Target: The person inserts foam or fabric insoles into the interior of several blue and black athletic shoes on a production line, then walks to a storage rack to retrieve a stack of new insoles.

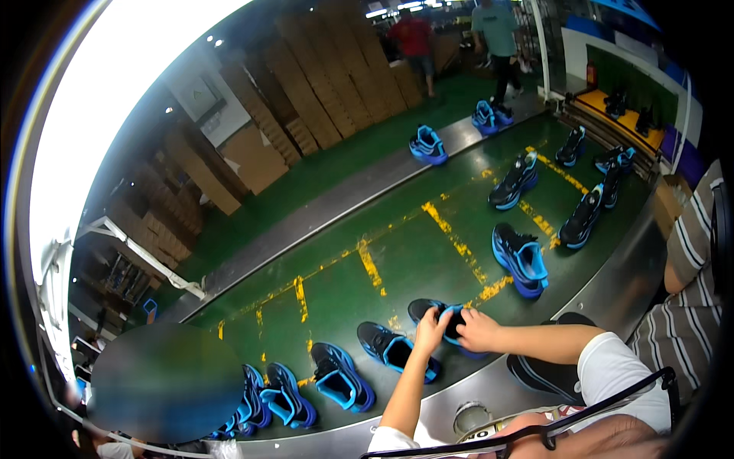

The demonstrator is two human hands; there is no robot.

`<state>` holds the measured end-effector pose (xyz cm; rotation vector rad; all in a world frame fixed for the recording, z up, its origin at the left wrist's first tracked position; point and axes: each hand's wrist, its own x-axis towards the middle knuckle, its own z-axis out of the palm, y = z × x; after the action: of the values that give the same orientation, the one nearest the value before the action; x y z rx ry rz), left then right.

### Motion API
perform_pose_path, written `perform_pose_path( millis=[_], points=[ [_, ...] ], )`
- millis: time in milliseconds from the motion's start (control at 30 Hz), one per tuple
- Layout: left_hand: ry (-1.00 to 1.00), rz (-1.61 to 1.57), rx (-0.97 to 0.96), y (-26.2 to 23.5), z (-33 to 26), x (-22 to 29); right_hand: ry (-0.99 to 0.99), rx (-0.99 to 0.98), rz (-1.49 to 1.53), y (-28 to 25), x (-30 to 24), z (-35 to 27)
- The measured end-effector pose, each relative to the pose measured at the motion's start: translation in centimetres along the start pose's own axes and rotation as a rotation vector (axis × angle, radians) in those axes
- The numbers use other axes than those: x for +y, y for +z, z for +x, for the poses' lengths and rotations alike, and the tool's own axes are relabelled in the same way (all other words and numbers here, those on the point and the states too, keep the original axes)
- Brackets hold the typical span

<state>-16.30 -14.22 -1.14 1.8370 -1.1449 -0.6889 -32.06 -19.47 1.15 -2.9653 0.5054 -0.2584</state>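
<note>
At the near edge of the green conveyor belt (336,264), both my hands are on a black sneaker (423,307) with blue lining and sole. My left hand (430,330) pinches the sneaker's opening, thumb and fingers close together. My right hand (479,332) grips the rim of the opening from the other side with bent fingers. Part of the sneaker is hidden by my hands. Just left of it lies another black and blue sneaker (376,338), and beyond that one more sneaker (334,367). Farther along on the right rests a sneaker (511,246) with its blue opening toward me.
Several more sneakers (514,180) lie at the belt's right end. On the far metal ledge (306,229) stands a lone sneaker (427,147). A metal can (469,417) is near my lap. Someone in striped clothing (684,306) is close on my right. Stacked cartons (329,76) line the background.
</note>
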Motion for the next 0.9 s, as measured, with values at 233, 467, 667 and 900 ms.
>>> perform_pose_path(
  millis=[233, 467, 667, 900],
  points=[
    [-0.132, -0.244, 0.055, 0.8, -0.5, -0.1, 0.16, -0.547, 0.137, -1.8, 1.1, 1.9],
    [-0.24, -0.511, 0.002, 1.6, 0.4, -1.7, -0.036, -0.416, 0.031, 2.6, 1.0, 2.1],
    [-0.109, -0.418, 0.156, 2.4, 0.4, -2.9, -0.037, -0.448, -0.017, 6.2, 2.1, 3.6],
    [-0.221, -0.446, 0.017, 1.1, -0.6, 0.0, -0.051, -0.751, -0.207, 4.4, 1.3, 4.4]
  ],
)
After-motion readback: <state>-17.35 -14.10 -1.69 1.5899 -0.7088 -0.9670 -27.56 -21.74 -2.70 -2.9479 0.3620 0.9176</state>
